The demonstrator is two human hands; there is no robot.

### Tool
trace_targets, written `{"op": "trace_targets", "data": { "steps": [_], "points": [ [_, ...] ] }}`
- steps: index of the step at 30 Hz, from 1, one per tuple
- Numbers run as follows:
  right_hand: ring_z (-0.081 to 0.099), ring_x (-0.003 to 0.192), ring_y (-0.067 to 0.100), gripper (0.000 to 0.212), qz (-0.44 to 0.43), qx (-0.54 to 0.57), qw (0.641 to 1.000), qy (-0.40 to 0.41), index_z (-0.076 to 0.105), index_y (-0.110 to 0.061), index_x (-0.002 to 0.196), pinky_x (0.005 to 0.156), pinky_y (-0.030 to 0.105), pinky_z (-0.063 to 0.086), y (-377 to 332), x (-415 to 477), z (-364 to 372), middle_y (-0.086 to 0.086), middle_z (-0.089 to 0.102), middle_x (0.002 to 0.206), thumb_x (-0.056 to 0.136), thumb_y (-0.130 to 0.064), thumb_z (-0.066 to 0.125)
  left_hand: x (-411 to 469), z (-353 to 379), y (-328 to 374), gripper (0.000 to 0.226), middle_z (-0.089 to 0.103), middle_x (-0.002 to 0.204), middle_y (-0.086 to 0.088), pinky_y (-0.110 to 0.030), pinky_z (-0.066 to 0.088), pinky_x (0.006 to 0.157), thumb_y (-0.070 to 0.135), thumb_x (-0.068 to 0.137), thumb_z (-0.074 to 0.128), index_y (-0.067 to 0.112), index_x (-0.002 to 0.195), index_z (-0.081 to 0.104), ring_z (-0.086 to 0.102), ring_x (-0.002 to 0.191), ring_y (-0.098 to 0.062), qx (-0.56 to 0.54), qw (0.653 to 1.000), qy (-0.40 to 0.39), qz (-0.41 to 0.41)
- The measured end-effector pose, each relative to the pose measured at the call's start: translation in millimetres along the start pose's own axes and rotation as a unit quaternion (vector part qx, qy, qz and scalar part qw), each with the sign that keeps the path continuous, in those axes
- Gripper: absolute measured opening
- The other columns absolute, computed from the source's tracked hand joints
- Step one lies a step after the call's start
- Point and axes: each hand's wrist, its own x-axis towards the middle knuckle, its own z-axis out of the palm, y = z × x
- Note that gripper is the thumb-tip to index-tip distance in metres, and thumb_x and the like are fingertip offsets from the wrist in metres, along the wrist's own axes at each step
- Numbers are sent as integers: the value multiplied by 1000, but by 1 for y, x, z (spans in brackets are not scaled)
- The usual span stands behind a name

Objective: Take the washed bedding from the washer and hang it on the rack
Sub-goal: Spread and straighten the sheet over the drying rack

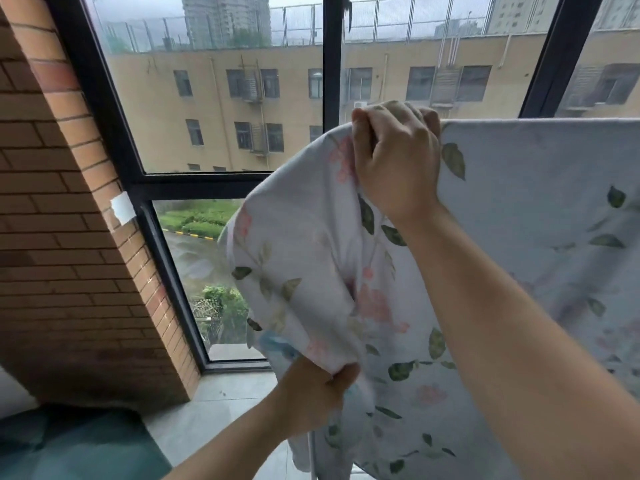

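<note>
Bedding (519, 237) hangs draped over the top edge of the rack (312, 459), before a window (214, 109). My right hand (394, 161) clenches its fingers on the bunched upper fold; my left hand (311, 393) grips a lower corner. Hanging is under way, I judge; next, pull the bunched end flat.

Floral bedding sheet (519, 237): pale, with a leaf and blossom print, top edge stretched level at right.
Right hand (394, 157): grips the bunched top edge.
Left hand (311, 393): grips a lower fold.
Behind: black-framed window (332, 64), brick wall (52, 202), tiled floor (214, 410).
</note>
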Motion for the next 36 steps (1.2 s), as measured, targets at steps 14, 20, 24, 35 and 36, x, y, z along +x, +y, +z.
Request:
{"op": "trace_targets", "data": {
  "steps": [14,20,24,35,36],
  "points": [
    [65,80,20,29,-15,-14,1000,18,73,-16,81,88,31,38,-1,-3,2,-1,71,83,100,-27,53,-27,-77,-30,62,59,133,-22,-45,47,102,32,87,71,0,137,53,59,120,-35,-537,809,-210,-112],
    [62,77,20,27,-13,-25,999,29,70,-16,79,87,31,37,-4,-4,7,-1,68,80,98,-24,54,-24,-125,-50,76,45,144,-29,-52,26,113,55,101,36,0,153,22,42,133,-44,-637,766,-88,2],
    [61,76,21,25,-12,-37,999,32,69,-15,79,86,33,38,-6,-5,8,0,68,79,97,-22,54,-3,-160,-27,76,29,158,-21,-50,19,120,61,101,26,13,158,11,29,144,-38,-668,744,20,10],
    [58,76,23,26,-11,-66,998,4,67,-13,82,85,35,36,-7,-5,6,3,65,80,99,-24,49,54,-248,23,69,53,140,-25,-59,34,107,51,95,44,4,145,44,52,128,-43,-643,749,160,17],
    [58,76,24,26,-9,-63,998,-1,67,-13,83,85,35,36,-7,-5,5,3,65,80,99,-23,50,55,-255,29,66,53,141,-24,-57,35,108,47,95,47,3,145,44,54,127,-40,-643,746,174,8]
  ]
}}
